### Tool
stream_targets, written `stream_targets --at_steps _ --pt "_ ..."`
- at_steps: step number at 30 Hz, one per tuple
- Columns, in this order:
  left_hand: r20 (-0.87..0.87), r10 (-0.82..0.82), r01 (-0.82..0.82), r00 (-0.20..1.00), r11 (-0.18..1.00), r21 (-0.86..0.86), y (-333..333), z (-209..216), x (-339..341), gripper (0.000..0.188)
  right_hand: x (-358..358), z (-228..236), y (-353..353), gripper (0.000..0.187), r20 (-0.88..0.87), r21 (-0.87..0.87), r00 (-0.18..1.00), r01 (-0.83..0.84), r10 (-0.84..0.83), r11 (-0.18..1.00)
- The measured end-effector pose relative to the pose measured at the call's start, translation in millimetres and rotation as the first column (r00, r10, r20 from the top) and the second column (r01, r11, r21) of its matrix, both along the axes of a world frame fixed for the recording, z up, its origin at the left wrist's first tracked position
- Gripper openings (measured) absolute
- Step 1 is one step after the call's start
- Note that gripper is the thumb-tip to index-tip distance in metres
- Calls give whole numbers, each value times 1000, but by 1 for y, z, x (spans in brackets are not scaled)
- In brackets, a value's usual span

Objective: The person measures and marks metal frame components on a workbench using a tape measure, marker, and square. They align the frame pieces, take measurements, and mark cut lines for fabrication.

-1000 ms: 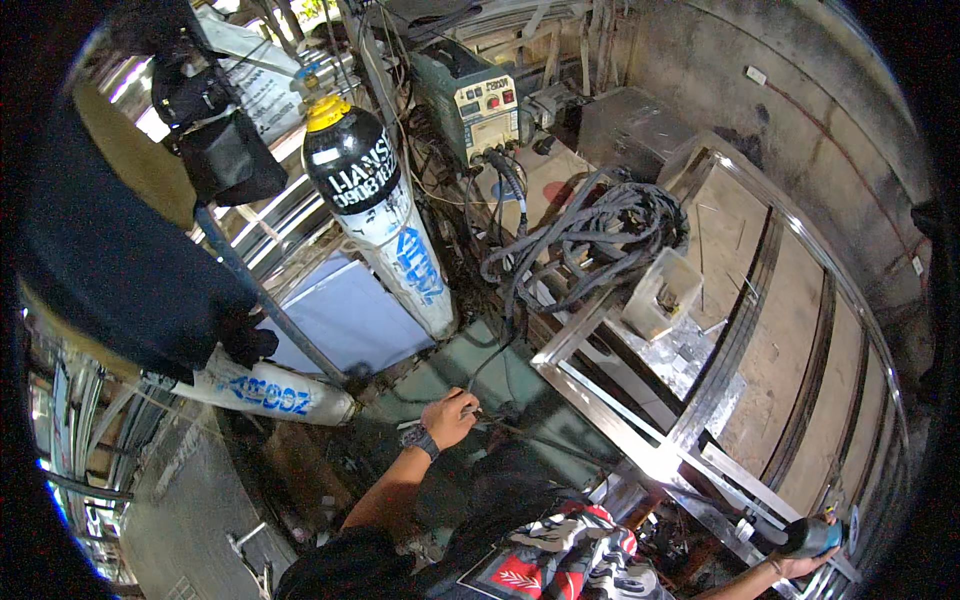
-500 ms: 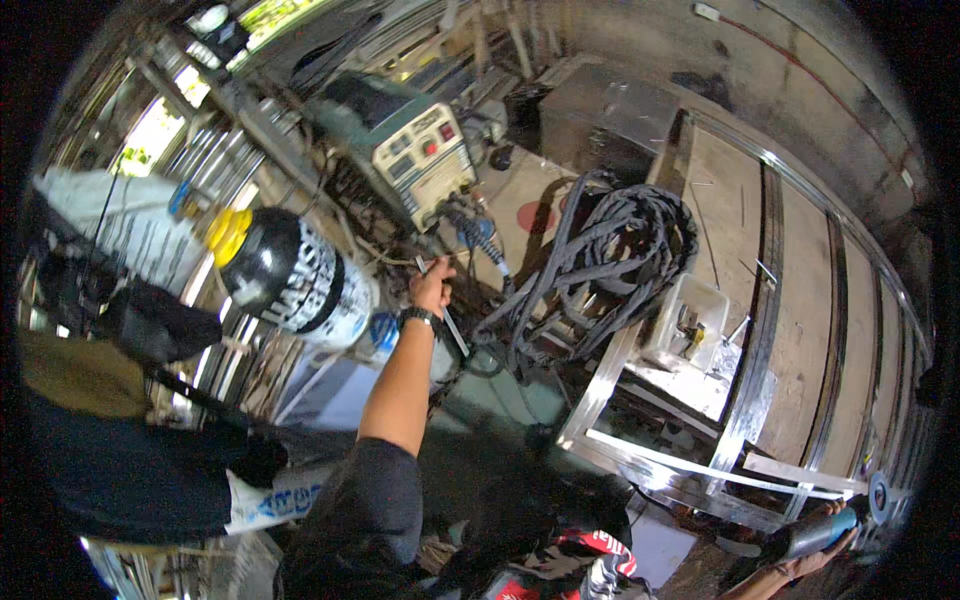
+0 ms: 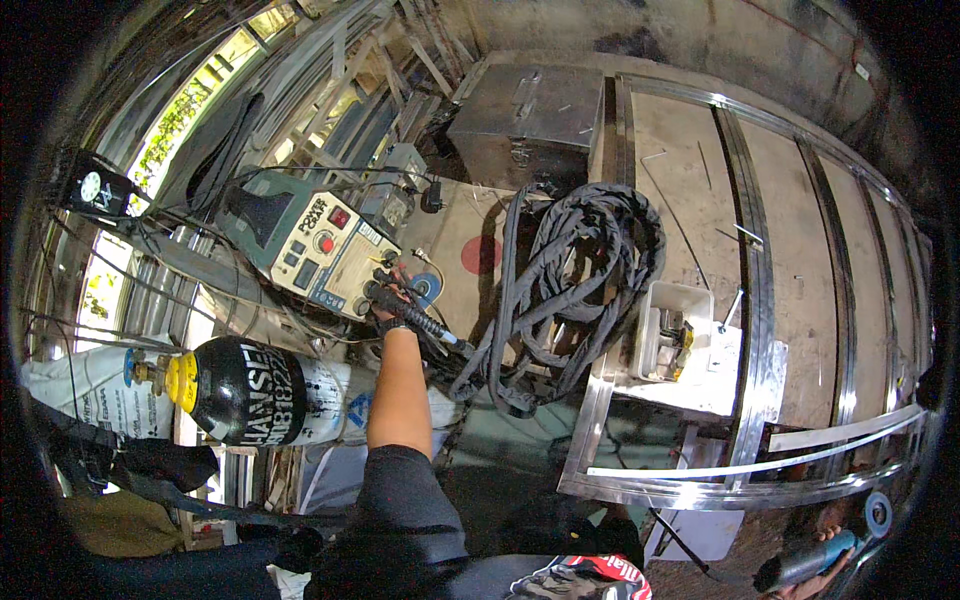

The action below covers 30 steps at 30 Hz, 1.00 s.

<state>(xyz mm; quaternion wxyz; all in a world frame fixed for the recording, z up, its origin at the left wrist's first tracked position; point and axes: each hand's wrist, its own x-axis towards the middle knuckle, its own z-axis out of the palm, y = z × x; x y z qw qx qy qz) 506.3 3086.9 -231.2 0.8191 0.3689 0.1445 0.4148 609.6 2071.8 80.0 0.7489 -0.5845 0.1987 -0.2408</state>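
Observation:
My left hand (image 3: 385, 314), with a dark band at the wrist, reaches to the lower front of a welding machine (image 3: 325, 252) with a cream panel and green casing. Black ribbed cable connectors (image 3: 418, 318) at that panel cover most of its fingers, so their grip is hidden. Beside them shows a blue disc (image 3: 427, 288). At the lower right, my right hand (image 3: 826, 572) is closed around the body of a teal and dark angle grinder (image 3: 808, 560), whose round grey disc (image 3: 878, 513) points away from me.
A coiled black cable (image 3: 590, 270) lies on the board table beside a white plastic bin (image 3: 652, 345) of small parts. Right of it extends a metal frame (image 3: 752, 300) with crossbars. A gas cylinder (image 3: 250, 390) lies at left; a metal box (image 3: 525, 120) stands behind.
My view has turned, so the scene has shifted. My left hand has moved from beside the cylinder to the connectors on the welding machine. The right hand still holds the grinder.

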Motion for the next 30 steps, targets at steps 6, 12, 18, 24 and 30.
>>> stream_targets --at_steps 6,12,18,24,30 --pt "326 -22 108 945 963 -246 -11 6 8 60 -4 -16 -23 64 11 75 998 -67 67 995" --pt "509 -36 251 860 899 -359 14 -13 -13 54 -14 -7 -7 55 197 290 919 -387 341 875" --pt "-513 407 -363 756 913 189 -82 27 -36 40 -22 -1 31 73 341 456 855 -515 392 726" --pt "-611 792 -47 9 610 791 -208 99 -100 44 -24 8 51 74 397 649 886 -457 242 609" --pt "-836 -370 412 406 891 -194 -438 197 -108 21 -21 -13 13 63 472 617 860 -479 193 625"
